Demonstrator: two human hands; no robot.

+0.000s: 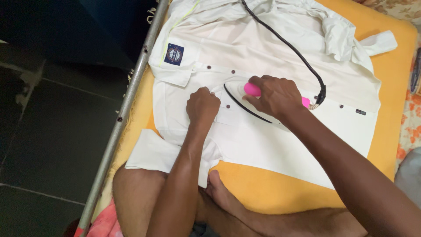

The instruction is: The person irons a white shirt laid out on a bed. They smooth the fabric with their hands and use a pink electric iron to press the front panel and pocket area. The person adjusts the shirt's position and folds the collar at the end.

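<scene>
**Around the work: bedding, rail, floor**

Orange-yellow sheet [394, 57] spread flat, bare along the right and near edges. Grey metal rail [131, 90] running diagonally down the left side, spotted with rust. Dark tiled floor [48, 131] beyond the rail. Floral cloth [405, 127] at the right edge, touching the sheet. Pink-red patterned cloth [103, 224] bunched at the bottom left, beside the rail's lower end.

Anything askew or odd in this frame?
Mostly tidy. The black power cord trails across the white button-up shirt toward the pink-handled iron, and the far sleeve is bunched up. Right hand grips the iron; left hand presses the fabric.
</scene>
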